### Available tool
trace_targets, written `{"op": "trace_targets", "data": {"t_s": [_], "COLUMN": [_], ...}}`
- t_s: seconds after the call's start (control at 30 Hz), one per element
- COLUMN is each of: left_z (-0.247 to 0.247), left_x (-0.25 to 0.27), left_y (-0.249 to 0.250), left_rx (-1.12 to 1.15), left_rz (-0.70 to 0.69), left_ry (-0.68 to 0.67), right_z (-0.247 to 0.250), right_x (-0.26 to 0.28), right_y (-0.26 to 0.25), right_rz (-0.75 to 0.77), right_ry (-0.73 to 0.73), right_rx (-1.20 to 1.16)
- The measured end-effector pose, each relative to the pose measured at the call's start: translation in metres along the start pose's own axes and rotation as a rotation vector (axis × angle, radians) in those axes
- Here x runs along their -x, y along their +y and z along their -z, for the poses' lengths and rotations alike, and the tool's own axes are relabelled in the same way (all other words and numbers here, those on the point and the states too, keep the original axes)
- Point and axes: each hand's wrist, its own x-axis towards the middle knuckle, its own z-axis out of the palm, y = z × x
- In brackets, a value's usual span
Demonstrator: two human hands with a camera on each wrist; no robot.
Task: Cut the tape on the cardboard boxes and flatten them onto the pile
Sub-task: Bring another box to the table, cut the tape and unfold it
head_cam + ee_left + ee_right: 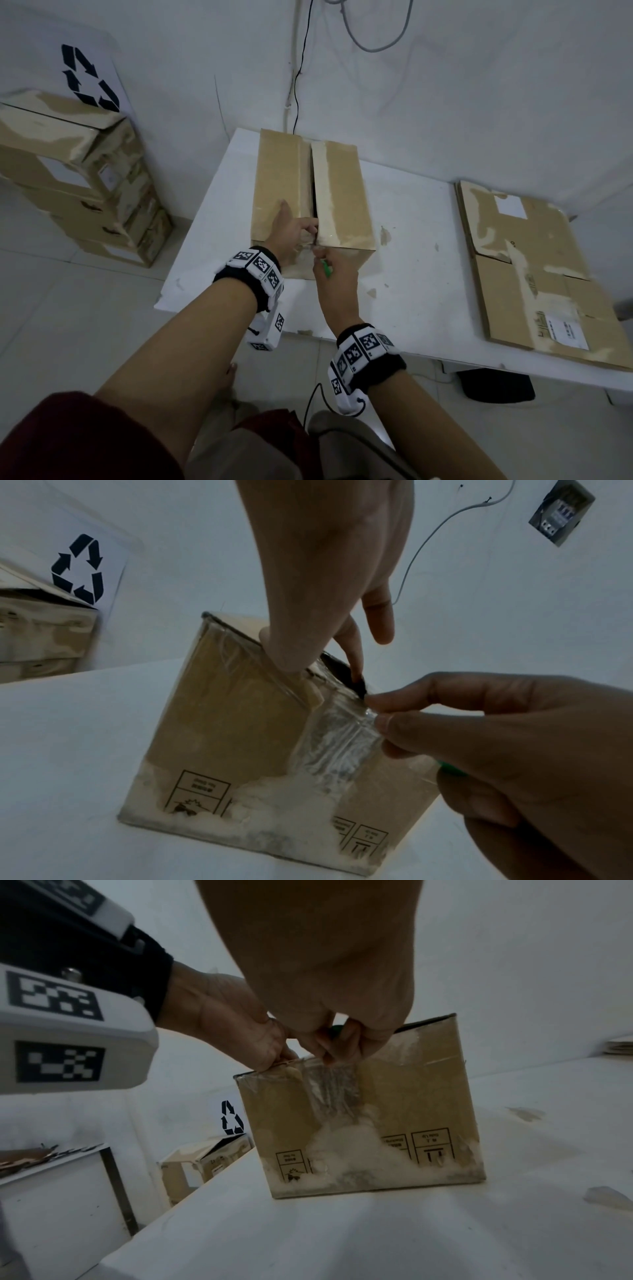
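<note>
A brown cardboard box point(291, 178) stands on the white table point(411, 240), its top seam split open along the middle. My left hand point(301, 222) rests on the box top at the near edge, thumb on the edge and one fingertip dipped into the seam gap point(356, 674). My right hand point(318, 253) grips a green cutter point(327, 269) with its fingertips at the top of the clear tape point(335, 745) that runs down the box's front face. The blade is hidden by the fingers. In the right wrist view both hands meet at that top front edge point(308, 1061).
A pile of flattened cardboard point(534, 274) lies on the table's right side. A stack of taped boxes point(78, 178) stands on the floor at the left under a recycling sign point(89, 78). Cables point(298, 85) hang on the wall behind the box.
</note>
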Motion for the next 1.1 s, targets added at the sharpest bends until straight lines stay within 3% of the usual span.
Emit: {"op": "trace_targets", "data": {"t_s": [0.37, 0.7, 0.77, 0.9, 1.0, 1.1], "left_z": [-0.006, -0.007, -0.012, -0.032, -0.035, -0.021], "left_x": [0.005, 0.004, 0.003, 0.004, -0.001, -0.006], "left_y": [0.006, 0.003, 0.002, 0.006, -0.002, -0.004], "left_rx": [0.104, 0.026, -0.151, -0.756, -0.879, -0.996], "left_rz": [0.02, -0.006, -0.008, -0.089, -0.164, -0.266], "left_ry": [0.05, 0.082, 0.148, 0.25, 0.278, 0.206], "right_z": [0.002, 0.013, 0.021, 0.048, 0.069, 0.09], "right_x": [-0.001, -0.016, -0.001, 0.012, 0.005, -0.014], "right_y": [0.005, 0.022, 0.031, 0.043, 0.047, 0.052], "right_rz": [-0.002, -0.014, 0.009, 0.058, 0.003, 0.028], "right_ry": [0.052, 0.103, 0.121, 0.139, 0.205, 0.277], "right_rx": [0.063, 0.079, 0.073, 0.043, 0.0, -0.017]}}
